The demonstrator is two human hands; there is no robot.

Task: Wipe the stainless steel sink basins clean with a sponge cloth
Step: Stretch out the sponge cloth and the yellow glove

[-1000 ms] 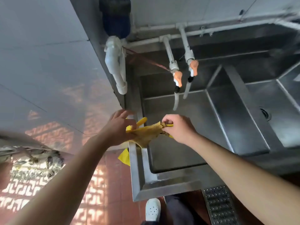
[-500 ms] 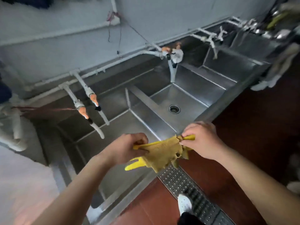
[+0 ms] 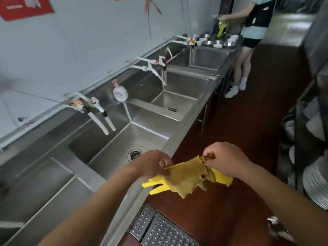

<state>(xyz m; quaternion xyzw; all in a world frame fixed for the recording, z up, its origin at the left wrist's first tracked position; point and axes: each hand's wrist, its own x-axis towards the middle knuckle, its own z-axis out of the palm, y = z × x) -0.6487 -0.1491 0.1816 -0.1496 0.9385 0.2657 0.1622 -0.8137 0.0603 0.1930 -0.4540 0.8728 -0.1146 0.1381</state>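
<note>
Between both pinching hands (image 3: pixel 188 166), cloth (image 3: pixel 186 176)

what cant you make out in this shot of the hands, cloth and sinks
Head view only:
- Yellow glove: mostly hidden behind the sponge cloth.
- Left hand and right hand: fingertips buried in cloth folds, grip detail unclear.
- Nearest sink basin: floor and drain cut off by the left edge and forearm.
- Bowls at the far end: too small to count.
- Red wall signs: cropped and blurred.

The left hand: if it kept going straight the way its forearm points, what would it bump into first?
Probably the cloth the left hand already pinches; beyond it the right hand holds the other edge. Depth is hard to judge.
</note>
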